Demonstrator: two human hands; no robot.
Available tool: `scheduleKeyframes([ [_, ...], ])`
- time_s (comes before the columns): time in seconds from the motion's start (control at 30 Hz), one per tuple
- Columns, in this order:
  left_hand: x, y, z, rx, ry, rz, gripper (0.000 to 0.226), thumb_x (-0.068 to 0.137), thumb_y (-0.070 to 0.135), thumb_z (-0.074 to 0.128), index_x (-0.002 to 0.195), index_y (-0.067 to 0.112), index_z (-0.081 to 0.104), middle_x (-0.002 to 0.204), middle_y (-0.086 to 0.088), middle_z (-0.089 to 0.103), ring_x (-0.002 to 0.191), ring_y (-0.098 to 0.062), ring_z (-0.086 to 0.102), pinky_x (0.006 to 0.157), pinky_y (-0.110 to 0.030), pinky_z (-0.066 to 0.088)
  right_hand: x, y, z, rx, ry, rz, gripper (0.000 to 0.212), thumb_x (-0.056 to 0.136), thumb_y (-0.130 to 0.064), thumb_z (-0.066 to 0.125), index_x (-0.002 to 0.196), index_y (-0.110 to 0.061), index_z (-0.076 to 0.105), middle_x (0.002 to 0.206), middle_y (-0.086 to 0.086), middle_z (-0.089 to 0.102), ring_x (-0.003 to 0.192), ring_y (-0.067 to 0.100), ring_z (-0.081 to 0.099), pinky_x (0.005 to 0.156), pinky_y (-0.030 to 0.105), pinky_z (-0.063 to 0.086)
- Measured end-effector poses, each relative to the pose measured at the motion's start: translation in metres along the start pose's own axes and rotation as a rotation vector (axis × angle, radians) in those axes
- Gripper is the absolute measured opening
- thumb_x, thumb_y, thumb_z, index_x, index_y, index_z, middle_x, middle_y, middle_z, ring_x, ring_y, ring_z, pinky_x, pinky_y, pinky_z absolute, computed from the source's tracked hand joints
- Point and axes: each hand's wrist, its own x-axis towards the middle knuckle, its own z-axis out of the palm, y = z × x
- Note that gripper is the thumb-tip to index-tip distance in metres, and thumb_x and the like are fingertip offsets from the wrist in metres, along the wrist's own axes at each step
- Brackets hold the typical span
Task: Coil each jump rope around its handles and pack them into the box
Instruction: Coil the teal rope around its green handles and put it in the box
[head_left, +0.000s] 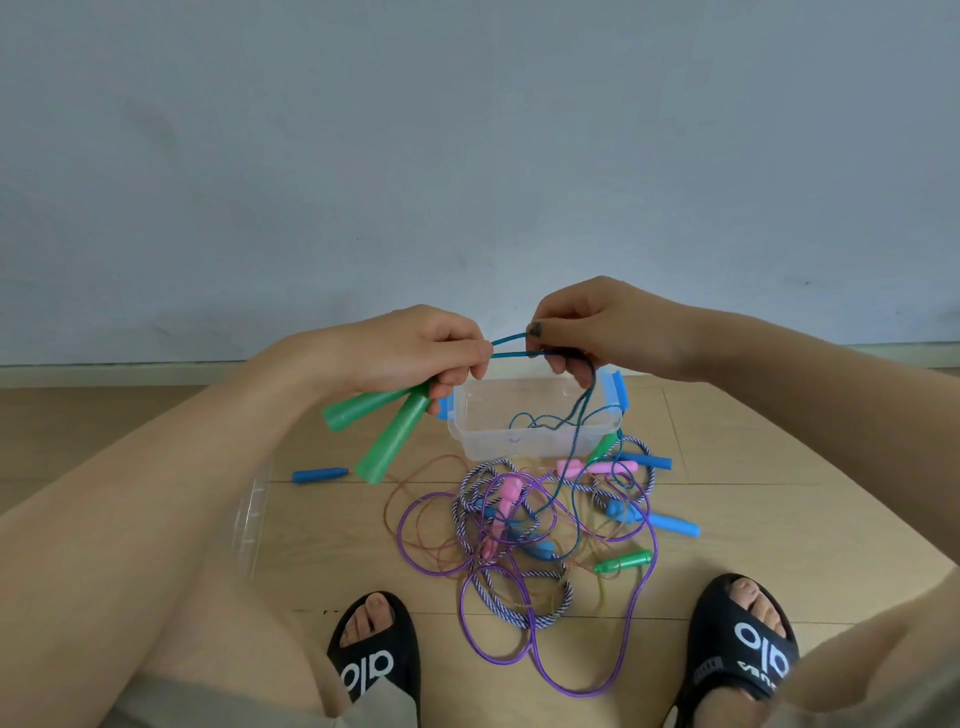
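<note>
Head view: left hand (415, 348) grips both green handles (384, 431) together, fingers curled round their tops; long axes run down and to the left, free ends fanned apart. Right hand (582, 327) pinches the teal cord (514, 347), stretched level between the hands, slack trailing into the clear box (535, 415) on the floor. Judged: cord light and limp, likely slick; handles stiff, the best hold. Other ropes (519, 530) lie tangled in front of the box.
</note>
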Motion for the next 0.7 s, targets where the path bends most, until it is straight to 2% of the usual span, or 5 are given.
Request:
scheduleKeyframes([
  [0.13, 0.0, -0.002, -0.003, 0.068, 0.0, -0.006, 0.017, 0.097, 0.028, 0.059, 0.096, 0.012, 0.064, 0.062, 0.0, 0.056, 0.058, -0.021, 0.054, 0.061, -0.031, 0.047, 0.002, 0.003, -0.005, 0.008, 0.013, 0.069, 0.025, 0.097, -0.016, 0.05, 0.089, -0.003, 0.07, 0.062, 0.0, 0.051, 0.057, 0.016, 0.038, 0.049, 0.021, 0.036],
  [0.27, -0.002, -0.002, -0.002, 0.105, -0.104, -0.051, 0.017, 0.089, 0.021, 0.07, 0.105, 0.02, 0.064, 0.075, -0.004, 0.065, 0.063, -0.017, 0.059, 0.061, -0.031, 0.052, 0.001, 0.008, -0.012, -0.093, 0.024, 0.117, 0.023, 0.096, -0.016, 0.052, 0.089, -0.005, 0.071, 0.061, -0.003, 0.05, 0.054, 0.013, 0.039, 0.047, 0.018, 0.035],
  [0.4, -0.004, -0.004, 0.0, 0.104, -0.162, -0.099, 0.035, 0.085, 0.012, 0.074, 0.115, 0.023, 0.06, 0.076, 0.005, 0.059, 0.06, -0.013, 0.055, 0.056, -0.028, 0.05, -0.002, 0.015, -0.024, -0.184, 0.077, 0.144, 0.023, 0.094, -0.018, 0.053, 0.087, -0.013, 0.074, 0.063, -0.003, 0.051, 0.059, 0.015, 0.042, 0.055, 0.025, 0.038],
  [0.5, -0.003, -0.003, 0.0, 0.188, -0.1, -0.1, 0.029, 0.085, 0.016, 0.074, 0.11, 0.022, 0.06, 0.074, 0.004, 0.059, 0.056, -0.012, 0.052, 0.054, -0.027, 0.047, -0.005, 0.018, -0.028, -0.18, 0.065, 0.176, 0.025, 0.097, -0.018, 0.049, 0.093, -0.014, 0.073, 0.068, 0.001, 0.055, 0.056, 0.014, 0.042, 0.055, 0.026, 0.037],
  [0.7, -0.003, 0.007, 0.008, 0.47, 0.027, 0.004, 0.015, 0.085, 0.028, 0.07, 0.083, 0.027, 0.055, 0.064, 0.011, 0.05, 0.053, -0.003, 0.042, 0.054, -0.024, 0.033, -0.008, 0.008, -0.002, 0.166, -0.074, 0.199, 0.049, 0.101, -0.051, 0.037, 0.123, -0.013, 0.059, 0.107, 0.014, 0.071, 0.072, 0.024, 0.062, 0.082, 0.041, 0.051],
])
